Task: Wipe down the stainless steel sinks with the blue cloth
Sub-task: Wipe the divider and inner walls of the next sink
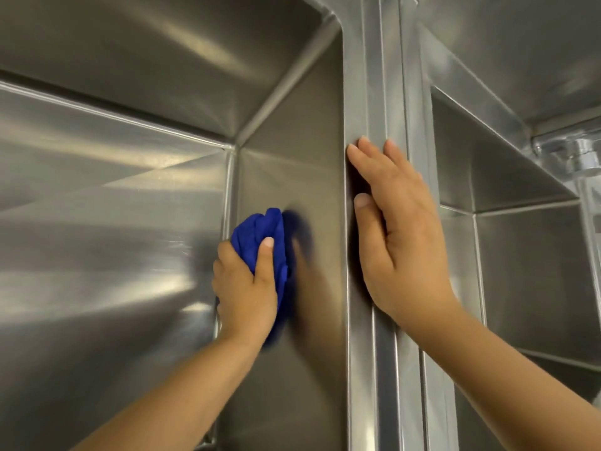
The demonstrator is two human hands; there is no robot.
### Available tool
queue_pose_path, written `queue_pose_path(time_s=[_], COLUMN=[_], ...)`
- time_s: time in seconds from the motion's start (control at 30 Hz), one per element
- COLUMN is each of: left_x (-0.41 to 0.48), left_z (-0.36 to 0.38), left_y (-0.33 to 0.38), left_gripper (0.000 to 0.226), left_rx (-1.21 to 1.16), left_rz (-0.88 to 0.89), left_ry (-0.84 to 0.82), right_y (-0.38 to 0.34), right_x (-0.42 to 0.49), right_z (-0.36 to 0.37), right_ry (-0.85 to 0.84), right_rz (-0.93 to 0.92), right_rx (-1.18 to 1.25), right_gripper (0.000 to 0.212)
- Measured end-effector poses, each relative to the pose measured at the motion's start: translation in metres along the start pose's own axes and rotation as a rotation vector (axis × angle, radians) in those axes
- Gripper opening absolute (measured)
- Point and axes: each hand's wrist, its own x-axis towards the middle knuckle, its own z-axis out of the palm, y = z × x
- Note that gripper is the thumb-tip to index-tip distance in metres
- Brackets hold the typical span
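Left hand: Your left hand (245, 288) sat in the lower middle of the frame, reaching down into the left sink (113, 206). Its fingers were curled round the blue cloth (260, 227) and its thumb (266, 252) was laid across the cloth's upper side.
Blue cloth: You had it bunched into a wad and pressed against the left sink's right-hand wall, just below and right of the corner seams near the frame's centre. A smeared blue reflection showed on the steel just right of it.
Right hand: Your right hand (403, 229) lay flat on the divider (380, 92), right of centre. Its fingers were straight, close together and pointed toward the top of the frame. Its thumb hung over the divider's left edge, and it held nothing.
Left sink: It filled the left half of the frame. Bright streaks of glare ran across its floor and far wall.
Divider: This ridged steel strip ran from the top centre to the bottom, right of centre, between the two basins.
Right sink: The right sink (520, 255) took up the right side of the frame, only partly in view.
Chrome fitting: A shiny chrome fitting (582, 154) stood at the right edge, above mid-height. It was too blurred for you to tell what it was.
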Motion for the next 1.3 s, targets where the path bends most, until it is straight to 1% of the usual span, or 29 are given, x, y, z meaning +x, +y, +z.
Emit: queue_pose_path(time_s=[0.1,0.17,0.27,0.33,0.47,0.57,0.7,0.83,0.9,0.97,1.1,1.17,1.23,1.3], left_x=[0.009,0.029,0.056,0.059,0.041,0.045,0.059,0.051,0.037,0.018,-0.036,-0.067,-0.093,-0.107], left_z=[0.000,0.004,0.006,0.005,-0.001,-0.003,-0.001,-0.008,-0.014,-0.021,-0.037,-0.041,-0.038,-0.030], left_y=[-0.009,-0.020,-0.032,-0.034,-0.040,-0.052,-0.053,-0.046,-0.042,-0.033,0.010,0.032,0.042,0.042], left_gripper=[0.065,0.071,0.056,0.054,0.065,0.050,0.053,0.052,0.045,0.035,0.015,0.013,0.017,0.021], left_rx=[-0.004,0.036,0.123,0.130,0.091,0.101,0.146,0.100,0.075,0.029,-0.081,-0.117,-0.140,-0.157], left_rz=[0.041,0.004,-0.133,-0.162,-0.088,-0.090,-0.148,-0.155,-0.142,-0.088,0.035,0.088,0.163,0.233], left_ry=[0.022,0.067,0.099,0.086,0.016,0.017,0.032,-0.002,-0.034,-0.076,-0.165,-0.210,-0.233,-0.200], right_y=[0.002,0.004,0.004,0.004,0.004,0.005,0.005,0.006,0.006,0.003,-0.010,-0.016,-0.018,-0.017], right_x=[-0.001,-0.001,0.000,0.001,-0.001,0.000,0.000,0.001,0.000,0.001,-0.003,-0.010,-0.023,-0.038], right_z=[0.000,-0.001,-0.003,-0.003,-0.004,-0.005,-0.006,-0.005,-0.003,-0.002,-0.007,-0.017,-0.023,-0.020], right_ry=[-0.002,-0.006,-0.014,-0.016,-0.015,-0.027,-0.036,-0.033,-0.015,0.000,-0.055,-0.046,-0.024,-0.048], right_rz=[-0.015,-0.018,-0.016,-0.011,-0.022,-0.018,-0.002,0.002,0.004,-0.010,0.002,-0.030,-0.036,0.005], right_rx=[-0.003,0.007,0.020,0.015,0.012,0.019,0.011,0.012,0.011,-0.007,-0.086,-0.135,-0.161,-0.150], right_gripper=[0.046,0.045,0.045,0.045,0.047,0.047,0.048,0.047,0.046,0.045,0.048,0.052,0.056,0.059])
